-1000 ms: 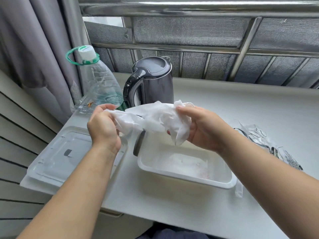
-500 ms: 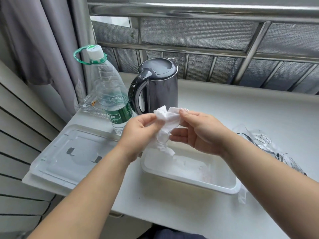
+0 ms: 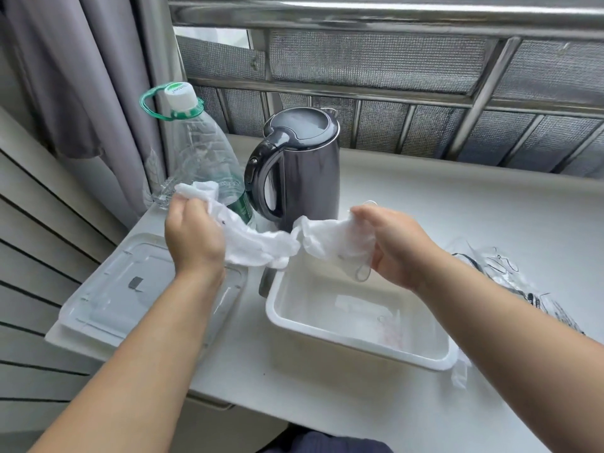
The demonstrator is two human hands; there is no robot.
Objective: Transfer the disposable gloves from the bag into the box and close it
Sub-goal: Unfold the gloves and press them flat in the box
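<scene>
at the far left the clear lid lies flat on the counter, beside the box and not on it. our left hand grips one end of the gloves, fingers curled round the bunched film, in front of the water bottle. the gloves hang as a slack white band between both hands, in front of the kettle and above the far edge of the box. the box stands open below; some pale film seems to lie in it, though we cannot tell how much. our right hand pinches the other end, thumb against fingers. the crumpled clear bag lies further right.

for this step we judge it best to bring both hands together, fold the band into a compact wad, and lower it inside the walls before we let go. thin film tends to spring back, so we press it flat. any edge left over the rim may stop the lid from seating.
</scene>
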